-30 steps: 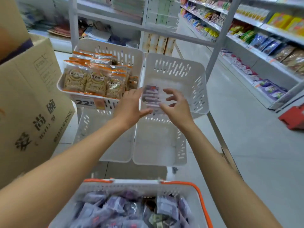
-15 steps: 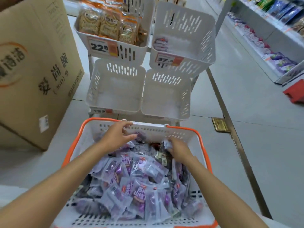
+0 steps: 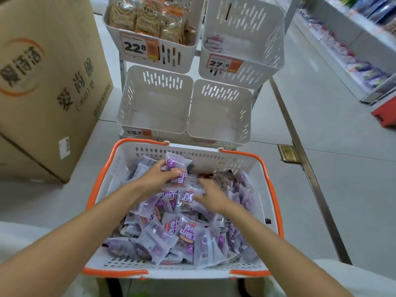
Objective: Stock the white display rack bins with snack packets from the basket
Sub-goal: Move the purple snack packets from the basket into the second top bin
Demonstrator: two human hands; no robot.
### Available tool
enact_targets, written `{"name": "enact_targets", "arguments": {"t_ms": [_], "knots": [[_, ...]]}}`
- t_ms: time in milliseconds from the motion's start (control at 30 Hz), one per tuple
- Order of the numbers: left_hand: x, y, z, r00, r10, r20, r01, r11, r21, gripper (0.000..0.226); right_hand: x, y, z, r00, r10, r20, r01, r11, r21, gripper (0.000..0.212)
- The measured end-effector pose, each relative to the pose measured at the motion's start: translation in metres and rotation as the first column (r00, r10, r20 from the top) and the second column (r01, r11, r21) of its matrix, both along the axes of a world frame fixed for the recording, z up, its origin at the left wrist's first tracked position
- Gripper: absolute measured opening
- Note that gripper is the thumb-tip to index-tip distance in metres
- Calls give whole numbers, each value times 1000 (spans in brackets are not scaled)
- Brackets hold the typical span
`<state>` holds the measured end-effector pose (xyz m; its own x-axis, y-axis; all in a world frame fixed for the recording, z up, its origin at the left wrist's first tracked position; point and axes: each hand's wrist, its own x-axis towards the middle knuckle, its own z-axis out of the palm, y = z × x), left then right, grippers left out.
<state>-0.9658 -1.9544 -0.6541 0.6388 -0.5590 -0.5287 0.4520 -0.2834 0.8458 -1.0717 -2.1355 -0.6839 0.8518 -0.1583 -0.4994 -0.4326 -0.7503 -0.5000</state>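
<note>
A white basket with orange rim (image 3: 272, 189) sits in front of me, full of purple snack packets (image 3: 184, 236). My left hand (image 3: 156, 179) grips one purple packet (image 3: 177, 170) lifted at the basket's far end. My right hand (image 3: 212, 196) lies on the pile with fingers spread, touching packets. Beyond the basket stands the white display rack: the upper right bin (image 3: 252, 67) holds a few packets at its left, the upper left bin (image 3: 184, 54) is full of orange-topped biscuit packs, and the two lower bins (image 3: 154, 108) hold nothing.
A large cardboard box (image 3: 49, 82) stands on the floor to the left. A metal floor strip (image 3: 300, 146) runs along the right, with store shelves (image 3: 360, 50) and a red object (image 3: 385, 112) beyond it.
One second ago both hands set packets in the upper right bin. They came down into the basket. My left hand has since picked up a purple packet.
</note>
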Motion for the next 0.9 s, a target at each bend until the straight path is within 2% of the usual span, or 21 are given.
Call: {"name": "enact_targets", "arguments": {"t_ms": [33,100,133,200,233,300,367,400,467,567,600,733,800,900], "knots": [[1,3,1,1000,-6,-26,5,1000,-10,33,-7,0,-15,994,81,-77,-88,993,-84,70],[4,8,3,999,-26,-29,26,1000,6,32,-17,-3,-26,985,129,-115,-141,985,-102,73],[6,10,3,999,-30,-19,30,999,20,33,-16,-6,-22,993,78,-85,-82,996,-45,67],[8,14,7,999,-24,38,21,998,55,42,-5,-8,0,993,-115,-14,116,971,207,43],[10,15,7,997,-6,82,0,997,79,45,4,-9,16,977,-212,-6,199,907,371,34],[15,17,10,986,40,162,-60,991,117,47,21,-11,49,951,-308,-20,240,698,675,32],[19,19,15,977,81,198,-108,985,132,47,33,-9,75,937,-348,-24,211,511,833,36],[23,19,17,975,83,208,-114,984,139,47,37,-8,84,929,-371,-8,198,478,856,34],[27,19,24,967,59,249,-92,988,126,38,42,-3,94,912,-408,53,191,533,824,27],[34,18,33,967,107,229,-113,994,14,27,48,2,102,909,-344,235,108,739,665,24],[36,18,36,967,134,217,-134,991,-18,25,50,2,106,911,-306,275,73,778,624,25],[43,20,45,956,285,70,-274,953,-133,19,57,-5,122,914,-298,274,106,830,547,27],[46,20,47,978,203,46,-195,972,-132,30,60,-3,123,925,-257,280,111,887,448,32],[43,18,49,995,-51,91,63,990,-130,37,68,8,116,890,-197,410,108,967,231,37]]}}
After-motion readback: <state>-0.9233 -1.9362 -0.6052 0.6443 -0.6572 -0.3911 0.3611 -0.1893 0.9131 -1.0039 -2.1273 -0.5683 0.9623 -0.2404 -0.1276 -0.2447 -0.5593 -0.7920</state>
